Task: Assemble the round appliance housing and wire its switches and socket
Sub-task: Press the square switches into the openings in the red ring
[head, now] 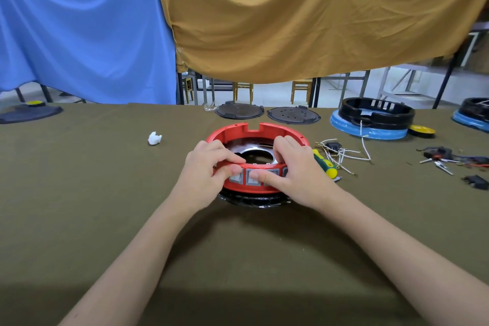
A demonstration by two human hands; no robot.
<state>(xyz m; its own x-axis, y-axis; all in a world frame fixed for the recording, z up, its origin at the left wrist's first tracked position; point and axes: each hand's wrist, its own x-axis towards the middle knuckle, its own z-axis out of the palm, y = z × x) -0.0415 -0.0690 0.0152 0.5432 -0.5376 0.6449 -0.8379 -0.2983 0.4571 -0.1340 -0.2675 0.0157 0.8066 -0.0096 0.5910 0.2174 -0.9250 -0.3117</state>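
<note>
A red round housing ring [246,132] sits on a black base [254,201] in the middle of the olive-green table. Grey switches [250,180] are set into its near wall. My left hand [209,169] grips the near rim, fingers curled over the top and thumb on the outer wall by a switch. My right hand [293,167] grips the rim beside it, fingers inside the ring and thumb pressing on a grey switch. A shiny metal plate [260,153] with a round hole lies inside the ring.
A green-and-yellow screwdriver [326,164] and white wires [344,153] lie right of the ring. Two dark round plates [239,110] [292,114] sit behind it. A black housing on a blue base [370,119], loose connectors [447,159] and a white scrap [154,138] are also on the table.
</note>
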